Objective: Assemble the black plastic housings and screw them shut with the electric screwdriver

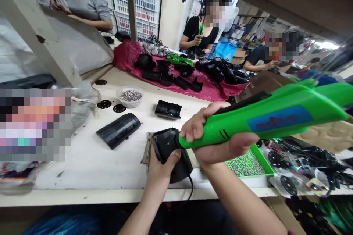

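White table, near side: black housing — left hand closed round it, right hand wrapped about a green power screwdriver, its tip at the housing. Far left, clear bowl of small metal balls; right, green tray of screws.

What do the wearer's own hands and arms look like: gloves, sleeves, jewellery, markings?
Left hand and right hand: both bare, no gloves. No ring, watch or bracelet visible. Left forearm and right forearm show no sleeve, cable or clear marking within the frame. Upper arms out of view.
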